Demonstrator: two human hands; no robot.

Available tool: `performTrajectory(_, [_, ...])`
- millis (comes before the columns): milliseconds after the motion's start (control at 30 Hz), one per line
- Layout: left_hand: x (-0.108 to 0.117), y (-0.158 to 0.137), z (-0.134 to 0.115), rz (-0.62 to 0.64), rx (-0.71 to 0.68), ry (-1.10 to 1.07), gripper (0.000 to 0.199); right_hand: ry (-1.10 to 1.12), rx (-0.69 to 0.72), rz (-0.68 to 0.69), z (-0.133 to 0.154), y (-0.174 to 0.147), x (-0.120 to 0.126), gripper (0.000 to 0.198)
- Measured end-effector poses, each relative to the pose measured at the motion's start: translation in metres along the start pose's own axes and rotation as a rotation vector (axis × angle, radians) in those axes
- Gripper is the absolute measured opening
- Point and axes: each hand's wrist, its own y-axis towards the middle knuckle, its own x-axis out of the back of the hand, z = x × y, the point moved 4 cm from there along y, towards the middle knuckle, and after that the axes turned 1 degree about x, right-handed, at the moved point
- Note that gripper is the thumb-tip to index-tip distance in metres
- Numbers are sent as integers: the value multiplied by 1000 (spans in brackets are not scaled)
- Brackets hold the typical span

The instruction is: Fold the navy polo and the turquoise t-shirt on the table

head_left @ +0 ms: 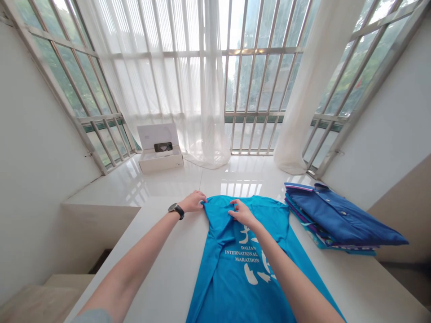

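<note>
A bright blue T-shirt (232,278) with white lettering, "DALIAN INTERNATIONAL MARATHON", lies spread on the white table (158,269), its lower end running out of the bottom of the view. My left hand (193,202), with a black watch (176,210) on the wrist, pinches the shirt's far left corner. Farther right, my right hand (243,212) pinches the cloth near the shirt's upper middle, where small folds gather. My right forearm crosses over part of the white print and hides some of it.
To the right stands a stack of folded clothes (340,215), a dark blue buttoned shirt on top. An open white box (160,161) with a dark phone (163,147) against it sits on the sill at the back left. Sheer curtains (202,89) hang before barred windows.
</note>
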Motion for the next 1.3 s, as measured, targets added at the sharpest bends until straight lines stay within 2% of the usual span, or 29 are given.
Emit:
performTrajectory(67, [7,7,4,49,-36,-70,16,28,22,-17,1,-2,-1,34])
performTrajectory(233, [20,15,1,130,-78,-293,36,72,49,-84,3,-5,2,38])
performTrajectory(433, [13,17,-6,41,-73,-413,51,73,52,-125,3,-9,1,34])
performTrajectory(567, [11,21,-2,3,-15,-319,46,47,64,-142,2,-11,0,32])
performTrajectory(767, [8,28,6,-35,94,-2,25,-65,108,-217,-1,-6,5,29])
performTrajectory(933, [-3,20,-6,-173,179,209,22,-178,167,-254,2,-11,1,35])
performTrajectory(1033, [-7,-1,-25,-252,204,256,29,-227,204,-262,7,-22,3,44])
performTrajectory(1100, [-11,-29,-42,-258,198,260,31,-271,233,-254,13,-34,7,46])
performTrajectory(1200, [-18,-94,-74,-187,191,215,25,-333,284,-175,27,-58,7,35])
performTrajectory(1300, [-31,-179,-108,-104,254,5,24,-368,335,-27,44,-91,-2,20])
